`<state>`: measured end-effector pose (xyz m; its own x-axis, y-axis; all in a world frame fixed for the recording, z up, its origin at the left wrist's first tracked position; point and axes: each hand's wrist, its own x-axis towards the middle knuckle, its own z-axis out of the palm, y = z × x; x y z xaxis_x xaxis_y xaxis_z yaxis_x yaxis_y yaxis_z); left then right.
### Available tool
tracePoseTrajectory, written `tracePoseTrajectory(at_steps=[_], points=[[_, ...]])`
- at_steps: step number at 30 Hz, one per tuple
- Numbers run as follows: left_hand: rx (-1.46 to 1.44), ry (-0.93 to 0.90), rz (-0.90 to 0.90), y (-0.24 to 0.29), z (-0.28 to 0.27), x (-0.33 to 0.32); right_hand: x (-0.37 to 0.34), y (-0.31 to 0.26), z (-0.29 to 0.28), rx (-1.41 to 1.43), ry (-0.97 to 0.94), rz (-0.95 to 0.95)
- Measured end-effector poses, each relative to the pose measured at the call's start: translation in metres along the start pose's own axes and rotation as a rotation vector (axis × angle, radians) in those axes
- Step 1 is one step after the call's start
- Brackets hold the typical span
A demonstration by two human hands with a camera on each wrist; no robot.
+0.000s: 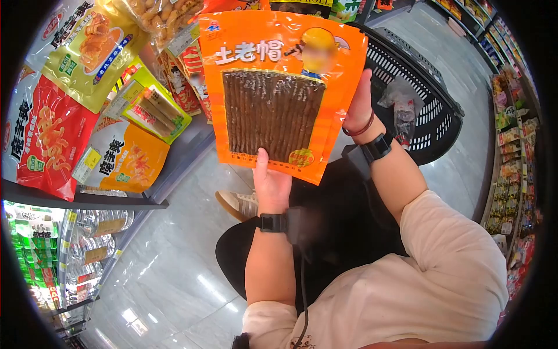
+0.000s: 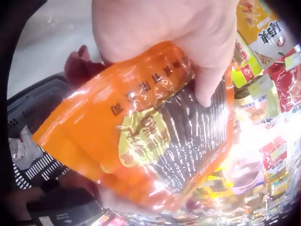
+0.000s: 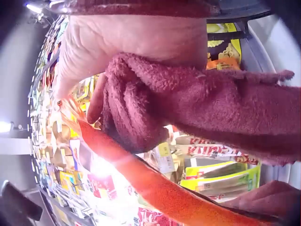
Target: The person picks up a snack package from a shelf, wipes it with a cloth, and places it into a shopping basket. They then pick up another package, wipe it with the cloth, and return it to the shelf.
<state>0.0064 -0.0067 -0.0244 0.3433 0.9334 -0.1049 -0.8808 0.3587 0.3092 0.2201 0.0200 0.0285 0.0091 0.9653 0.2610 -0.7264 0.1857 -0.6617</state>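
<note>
An orange snack bag (image 1: 343, 75) with a clear window showing dark brown sticks is held up, front facing the head camera. My left hand (image 1: 273, 189) grips its bottom edge, thumb (image 2: 207, 89) over the window and the other fingers hidden behind. On the opposite side, my right hand (image 1: 361, 104) pinches the bag's edge, its fingers mostly hidden behind the bag. A fuzzy maroon cloth (image 3: 178, 94) is bunched in the right hand, under the palm, in the right wrist view.
Beyond the right wrist stands a black shopping basket (image 1: 447, 119) with a clear-wrapped item (image 1: 402, 110) inside. Snack packs, including a red pack (image 1: 52, 134) and a gold pack (image 1: 96, 49), crowd the left shelf. Another stocked shelf (image 1: 511, 174) lines the far right.
</note>
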Motion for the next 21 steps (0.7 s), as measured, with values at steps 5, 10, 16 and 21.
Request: tracePoseTrajectory(at_steps=[5, 10, 16, 21], points=[[0.081, -0.001, 0.024, 0.000, 0.000, 0.001, -0.004, -0.014, 0.014, -0.091, 0.004, 0.075], [0.112, 0.001, 0.051, 0.001, 0.001, 0.001, -0.008, -0.022, 0.010, -0.086, -0.213, 0.062], [0.192, -0.077, 0.074, 0.002, 0.000, 0.001, -0.006, -0.027, 0.018, 0.077, -0.176, 0.025], [0.223, -0.069, 0.095, 0.001, 0.007, -0.002, -0.006, -0.016, 0.034, 0.027, 0.268, -0.120]])
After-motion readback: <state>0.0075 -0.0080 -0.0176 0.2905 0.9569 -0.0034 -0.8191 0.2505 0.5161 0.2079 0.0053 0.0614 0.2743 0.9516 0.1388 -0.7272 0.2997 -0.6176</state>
